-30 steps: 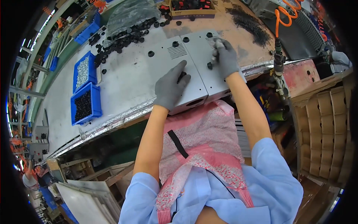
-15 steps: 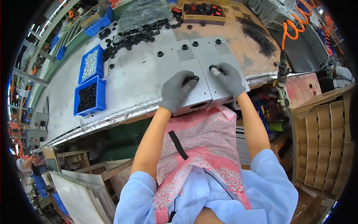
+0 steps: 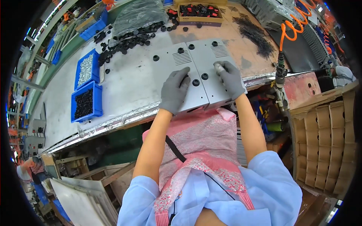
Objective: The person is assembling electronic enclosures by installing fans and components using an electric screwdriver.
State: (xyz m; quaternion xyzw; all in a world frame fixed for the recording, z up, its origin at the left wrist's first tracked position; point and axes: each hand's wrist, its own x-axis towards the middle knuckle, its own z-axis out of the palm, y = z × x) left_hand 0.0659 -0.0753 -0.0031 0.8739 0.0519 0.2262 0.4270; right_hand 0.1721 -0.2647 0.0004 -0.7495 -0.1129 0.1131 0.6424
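Note:
Side by side on the bench lie two light-grey sheet-metal housings, one on the left and one on the right, each with vent slots. Several round black feet stand on their tops. Over the left housing, my gloved left hand has its thumb and forefinger apart, with nothing visible in them. A black foot sits just beside those fingers. My gloved right hand is above the right housing, its fingers curled in. Whatever they hold, if anything, is hidden. Left of it sits another black foot.
At left are a blue bin of black screws and one of silver hardware. Loose black feet lie beside a clear plastic bag. A cardboard box stands behind. An air driver hangs from an orange coiled hose at right.
Both hands have come away from the two black feet near the housings' middle seam, which now stand uncovered. My left hand has drawn back to the left. The whole view has shifted slightly.

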